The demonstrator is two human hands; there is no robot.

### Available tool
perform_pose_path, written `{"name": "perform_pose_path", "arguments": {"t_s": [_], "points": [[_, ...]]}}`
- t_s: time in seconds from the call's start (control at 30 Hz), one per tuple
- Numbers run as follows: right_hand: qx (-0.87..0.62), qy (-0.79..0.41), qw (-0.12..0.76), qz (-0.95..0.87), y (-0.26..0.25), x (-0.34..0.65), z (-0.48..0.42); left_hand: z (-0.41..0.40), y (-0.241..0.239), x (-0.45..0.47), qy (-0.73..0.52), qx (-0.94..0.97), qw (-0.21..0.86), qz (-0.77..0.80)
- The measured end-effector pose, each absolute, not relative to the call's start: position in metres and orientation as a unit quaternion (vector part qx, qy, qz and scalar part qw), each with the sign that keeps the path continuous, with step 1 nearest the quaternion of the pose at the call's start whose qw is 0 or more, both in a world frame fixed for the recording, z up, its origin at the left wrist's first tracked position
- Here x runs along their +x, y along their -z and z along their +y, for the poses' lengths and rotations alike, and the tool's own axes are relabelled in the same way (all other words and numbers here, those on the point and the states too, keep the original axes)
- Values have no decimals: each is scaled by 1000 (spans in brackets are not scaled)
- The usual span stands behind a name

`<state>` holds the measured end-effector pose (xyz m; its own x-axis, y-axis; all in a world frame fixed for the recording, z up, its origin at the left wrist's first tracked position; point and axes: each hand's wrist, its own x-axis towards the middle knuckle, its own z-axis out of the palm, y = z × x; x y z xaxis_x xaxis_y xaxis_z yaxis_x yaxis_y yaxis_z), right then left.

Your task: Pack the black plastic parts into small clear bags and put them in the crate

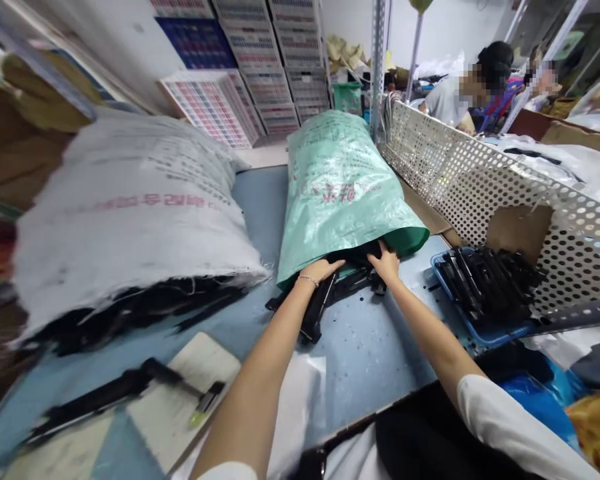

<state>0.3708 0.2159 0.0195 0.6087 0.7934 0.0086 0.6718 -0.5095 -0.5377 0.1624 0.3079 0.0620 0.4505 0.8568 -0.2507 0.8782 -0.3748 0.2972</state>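
A green woven sack [340, 180] lies on the blue table [370, 347] with its open mouth toward me. Long black plastic parts [325, 300] spill out of that mouth. My left hand [320, 270], with a thin bracelet on the wrist, reaches into the opening and rests on the black parts; its fingertips are hidden inside. My right hand [386, 261] is also at the mouth, fingers curled over the black parts near the sack's rolled edge. What each hand actually grips is hidden.
A large white sack [130, 207] with more black parts lies at the left. A blue tray [485, 333] of black parts sits at the right beside a perforated metal panel [480, 180]. A black tool [105, 397] and pen [205, 403] lie near me. Another person [460, 93] sits beyond.
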Motion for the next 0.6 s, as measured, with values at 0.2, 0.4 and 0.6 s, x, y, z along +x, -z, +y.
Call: {"name": "perform_pose_path", "arguments": {"t_s": [0.2,0.4,0.6], "points": [[-794,-125,315,-504,-11,378,169,220,-74,132,-58,843,92,526],[-713,-48,458,-529,-17,354,113,151,-64,100,-30,813,132,566],[-555,-235,529,-598,-60,305,62,115,-81,92,-239,725,412,498]]}}
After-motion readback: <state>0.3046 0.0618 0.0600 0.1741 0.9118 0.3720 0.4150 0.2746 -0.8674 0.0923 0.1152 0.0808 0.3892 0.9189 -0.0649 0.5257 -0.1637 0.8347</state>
